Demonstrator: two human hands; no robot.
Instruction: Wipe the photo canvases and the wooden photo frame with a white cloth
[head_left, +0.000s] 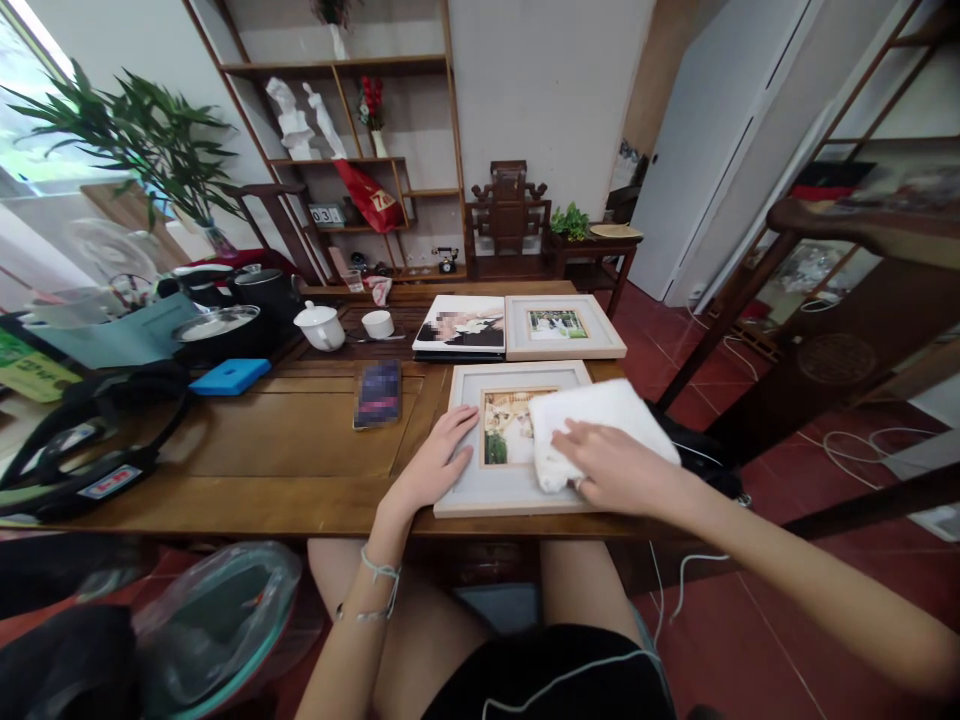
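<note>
A pale wooden picture frame (472, 385) lies flat on the near edge of the wooden table (300, 440). My left hand (439, 455) rests flat on the frame's left border, fingers stretched out. My right hand (611, 465) presses a folded white cloth (600, 410) onto the frame's right side, fingers laid over the cloth. The photo inside the frame shows between my hands.
Two more framed pictures (562, 325) (461, 325) lie farther back, a phone (377, 393) to the left. White teapot (321, 325), cup (377, 323), blue box (229, 376), pots and black straps crowd the left. Chair arm at right, bin (217, 620) below left.
</note>
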